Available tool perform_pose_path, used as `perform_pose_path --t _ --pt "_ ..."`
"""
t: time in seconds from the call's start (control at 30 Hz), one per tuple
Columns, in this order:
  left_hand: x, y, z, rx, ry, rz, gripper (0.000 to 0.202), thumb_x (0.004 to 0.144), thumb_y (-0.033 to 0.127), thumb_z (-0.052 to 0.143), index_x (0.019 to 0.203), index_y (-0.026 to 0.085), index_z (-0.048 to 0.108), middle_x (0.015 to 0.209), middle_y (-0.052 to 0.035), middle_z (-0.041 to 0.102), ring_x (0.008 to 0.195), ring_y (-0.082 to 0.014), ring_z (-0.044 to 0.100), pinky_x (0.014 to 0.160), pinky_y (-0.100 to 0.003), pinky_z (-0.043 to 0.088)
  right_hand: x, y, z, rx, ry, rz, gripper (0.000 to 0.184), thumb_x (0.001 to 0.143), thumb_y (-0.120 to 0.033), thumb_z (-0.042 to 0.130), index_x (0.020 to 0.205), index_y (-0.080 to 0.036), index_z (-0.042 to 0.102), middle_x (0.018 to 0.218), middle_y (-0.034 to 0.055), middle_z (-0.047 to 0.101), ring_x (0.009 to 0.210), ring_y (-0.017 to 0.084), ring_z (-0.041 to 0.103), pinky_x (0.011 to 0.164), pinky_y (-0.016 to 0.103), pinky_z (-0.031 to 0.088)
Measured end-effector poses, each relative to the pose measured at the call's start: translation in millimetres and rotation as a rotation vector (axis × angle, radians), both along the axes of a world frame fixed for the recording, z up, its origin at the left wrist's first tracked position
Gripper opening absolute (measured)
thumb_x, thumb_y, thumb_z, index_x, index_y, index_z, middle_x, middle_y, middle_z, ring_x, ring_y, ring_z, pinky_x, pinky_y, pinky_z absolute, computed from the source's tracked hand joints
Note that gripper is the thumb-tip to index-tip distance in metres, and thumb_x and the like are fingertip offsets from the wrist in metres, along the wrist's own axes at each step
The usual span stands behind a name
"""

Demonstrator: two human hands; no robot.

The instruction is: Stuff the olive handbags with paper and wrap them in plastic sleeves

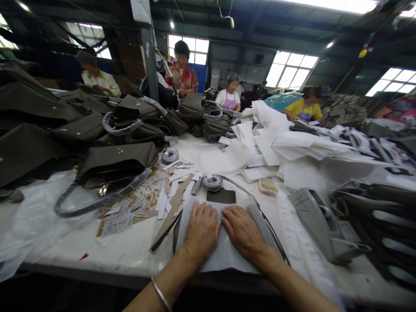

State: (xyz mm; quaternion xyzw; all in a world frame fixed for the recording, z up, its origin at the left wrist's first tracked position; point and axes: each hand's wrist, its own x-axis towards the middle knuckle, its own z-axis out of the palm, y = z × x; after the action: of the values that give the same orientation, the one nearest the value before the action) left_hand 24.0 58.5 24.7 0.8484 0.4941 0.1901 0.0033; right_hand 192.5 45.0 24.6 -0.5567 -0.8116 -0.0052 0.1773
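Both palms rest on a sheet of white wrapping paper [224, 242] that covers most of a dark handbag at the table's front edge. My left hand [204, 223] lies flat on the sheet's left half, fingers stretched forward. Beside it my right hand [242, 225] presses flat on the right half, its fingers slightly bent. A dark flap [221, 196] shows beyond the paper. Just past it sits a plastic-wrapped coiled strap [212, 182]. Dark edging curves out along the paper's right side. What lies under the sheet is mostly hidden.
Dark handbags [118, 160] with wrapped handles are heaped at the left. Loose tags and cords [143, 195] lie nearer. White paper sheets [312, 160] pile up at the right, behind a grey tape dispenser [320, 225] and a small dish [268, 186]. Several people work beyond the table.
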Motion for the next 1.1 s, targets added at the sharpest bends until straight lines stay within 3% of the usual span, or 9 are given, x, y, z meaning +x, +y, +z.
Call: perform_pose_path --t 0.1,0.27,0.47,0.63,0.73,0.9,1.1 --pt "0.4 2.9 -0.8 -0.051 0.033 0.009 0.024 0.096 0.027 0.056 0.114 0.014 0.062 0.118 -0.0127 0.065 0.119 -0.0301 0.054 0.111 -0.054 0.03 0.2 4.6 -0.3 -0.036 0.009 0.011 0.019 0.097 -0.022 0.053 0.111 -0.018 0.066 0.113 0.009 0.07 0.105 0.026 0.061 0.096 0.041 0.045" --pt "-0.1 8.7 6.1 -0.065 0.052 0.01 0.017 0.097 0.028 0.053 0.099 0.016 0.065 0.097 -0.0089 0.067 0.097 -0.0273 0.06 0.093 -0.046 0.042 -0.6 7.4 8.3 -0.124 -0.017 -0.025 0.022 0.102 -0.029 0.046 0.104 -0.021 0.066 0.101 0.0053 0.069 0.097 0.023 0.061 0.088 0.038 0.041" --pt "0.7 18.2 3.3 -0.019 0.048 0.042 0.02 0.099 0.029 0.05 0.092 0.016 0.063 0.093 -0.0088 0.065 0.094 -0.027 0.058 0.086 -0.044 0.04 -2.4 21.6 9.3 -0.207 -0.066 -0.154 0.033 0.105 -0.04 0.039 0.092 -0.022 0.063 0.088 0.003 0.07 0.087 0.023 0.064 0.075 0.034 0.034" --pt "1.4 18.2 -0.2 0.014 0.032 0.043 0.017 0.098 0.028 0.051 0.094 0.017 0.062 0.094 -0.0076 0.065 0.094 -0.0268 0.057 0.087 -0.043 0.039 -2.6 29.7 3.3 -0.224 -0.098 -0.165 0.042 0.106 -0.043 0.033 0.084 -0.021 0.061 0.079 0.003 0.071 0.076 0.02 0.064 0.067 0.033 0.03" --pt "1.4 17.1 0.7 0.023 0.019 0.045 0.016 0.098 0.027 0.051 0.091 0.017 0.061 0.09 -0.0067 0.064 0.091 -0.0264 0.057 0.087 -0.043 0.039 -1.0 26.1 1.7 -0.173 -0.092 -0.146 0.044 0.106 -0.044 0.032 0.08 -0.022 0.061 0.081 0.0033 0.07 0.079 0.021 0.062 0.072 0.033 0.031" --pt "0.3 17.5 0.8 0.028 0.009 0.036 0.014 0.097 0.026 0.052 0.088 0.018 0.06 0.087 -0.0066 0.064 0.089 -0.0271 0.056 0.086 -0.045 0.039 1.1 17.8 2.5 0.043 -0.04 -0.049 0.046 0.104 -0.05 0.034 0.077 -0.021 0.058 0.083 0.0052 0.064 0.083 0.022 0.055 0.079 0.035 0.033" --pt "-1.0 19.1 -1.6 0.017 0.006 0.032 0.014 0.098 0.025 0.05 0.091 0.019 0.059 0.088 -0.0058 0.064 0.088 -0.0269 0.056 0.083 -0.043 0.038 -2.6 14.1 5.1 0.124 -0.061 -0.041 0.047 0.103 -0.051 0.035 0.074 -0.021 0.056 0.074 0.0052 0.063 0.075 0.021 0.056 0.077 0.035 0.034"
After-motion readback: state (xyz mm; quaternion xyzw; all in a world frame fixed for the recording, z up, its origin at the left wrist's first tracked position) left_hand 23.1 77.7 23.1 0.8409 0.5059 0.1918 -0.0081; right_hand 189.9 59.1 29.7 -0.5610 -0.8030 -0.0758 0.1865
